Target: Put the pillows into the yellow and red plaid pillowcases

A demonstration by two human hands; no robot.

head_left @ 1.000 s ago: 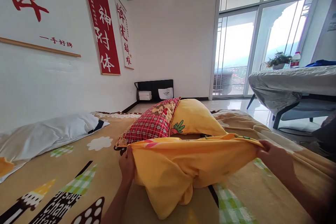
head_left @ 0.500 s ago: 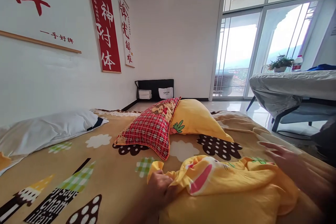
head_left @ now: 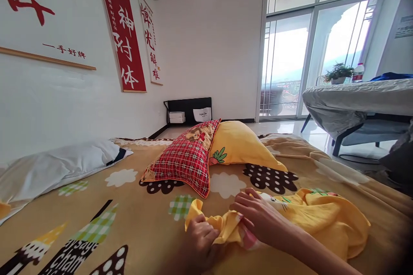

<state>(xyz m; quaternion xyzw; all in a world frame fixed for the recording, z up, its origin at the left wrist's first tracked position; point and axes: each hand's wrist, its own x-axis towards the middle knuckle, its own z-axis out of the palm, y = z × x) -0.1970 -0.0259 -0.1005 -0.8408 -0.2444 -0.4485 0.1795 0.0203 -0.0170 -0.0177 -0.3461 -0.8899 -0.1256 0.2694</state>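
A yellow pillowcase (head_left: 325, 219) with a cartoon print lies crumpled on the patterned tan blanket (head_left: 129, 206) in front of me. My left hand (head_left: 200, 242) is closed on its left corner. My right hand (head_left: 261, 219) reaches across and pinches the same bunched cloth just right of the left hand. Behind them lie a red plaid pillow (head_left: 183, 161) and a yellow pillow (head_left: 238, 144), leaning against each other.
A white pillow (head_left: 54, 167) lies at the blanket's left edge by the wall with red banners (head_left: 124, 30). A covered table (head_left: 355, 103) with a potted plant (head_left: 337, 73) and a bottle stands at right before glass doors. Boxes and a bag sit in the far corner.
The pillowcase, stretched out between both hands a second ago, dropped onto the blanket. My right hand let go of its right end and moved left to grip near the left hand.
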